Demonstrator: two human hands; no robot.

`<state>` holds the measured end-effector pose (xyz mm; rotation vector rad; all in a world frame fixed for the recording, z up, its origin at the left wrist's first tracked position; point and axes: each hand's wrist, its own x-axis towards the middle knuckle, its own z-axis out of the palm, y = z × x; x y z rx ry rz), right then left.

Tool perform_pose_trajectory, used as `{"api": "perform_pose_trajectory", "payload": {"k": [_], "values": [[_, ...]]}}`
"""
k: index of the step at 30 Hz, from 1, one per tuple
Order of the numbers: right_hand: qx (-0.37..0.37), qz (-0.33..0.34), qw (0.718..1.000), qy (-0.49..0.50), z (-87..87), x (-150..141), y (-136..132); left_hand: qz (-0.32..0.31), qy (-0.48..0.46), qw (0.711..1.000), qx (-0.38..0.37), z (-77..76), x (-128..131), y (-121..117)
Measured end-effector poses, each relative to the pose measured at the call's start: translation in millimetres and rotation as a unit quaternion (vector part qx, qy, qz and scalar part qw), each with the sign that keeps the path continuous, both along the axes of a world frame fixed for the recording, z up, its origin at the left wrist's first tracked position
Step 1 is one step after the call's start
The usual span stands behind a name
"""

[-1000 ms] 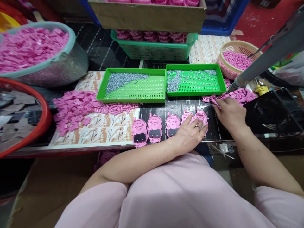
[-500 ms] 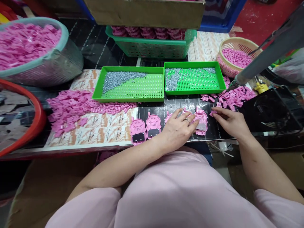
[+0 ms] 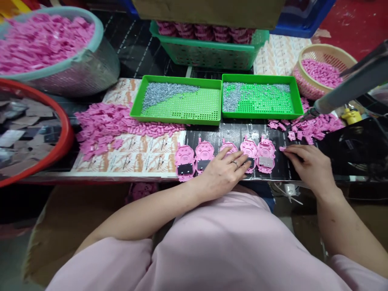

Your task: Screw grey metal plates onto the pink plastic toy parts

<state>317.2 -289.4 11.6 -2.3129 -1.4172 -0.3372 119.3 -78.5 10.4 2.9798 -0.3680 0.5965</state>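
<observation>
Right hand (image 3: pixel 312 165): thumb and forefinger pinch a small pink plastic piece (image 3: pixel 282 149) above the black bench (image 3: pixel 279 167).
Left hand (image 3: pixel 226 173): fingers apart, laid over the middle of the row, partly hiding it.
Row: five pink plastic casings (image 3: pixel 266 149) side by side near the front edge, dark or grey rectangular panels showing on four.
Trays: two shallow green plastic trays (image 3: pixel 176 119) behind, holding small silvery metal pieces.
</observation>
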Motion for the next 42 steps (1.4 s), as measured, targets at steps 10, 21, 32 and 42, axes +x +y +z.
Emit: {"api": "perform_pose_trajectory", "payload": {"k": [10,21,32,42], "values": [[0.039,0.115,0.993,0.007,11.1,-38.9,72.6,-0.007,0.017,0.999,0.045,0.3,1.6,-1.4],[-0.121,0.119,0.972,-0.165,12.3,-42.3,81.6,-0.003,-0.002,0.999,0.034,-3.6,2.4,-2.7],[-0.065,0.047,0.991,-0.103,18.1,-26.5,67.9,-0.008,0.007,1.000,0.017,-2.3,6.3,-1.5],[-0.093,-0.149,0.981,-0.079,-0.5,14.3,26.1,-0.008,0.004,1.000,0.009,4.7,8.1,0.8]]}}
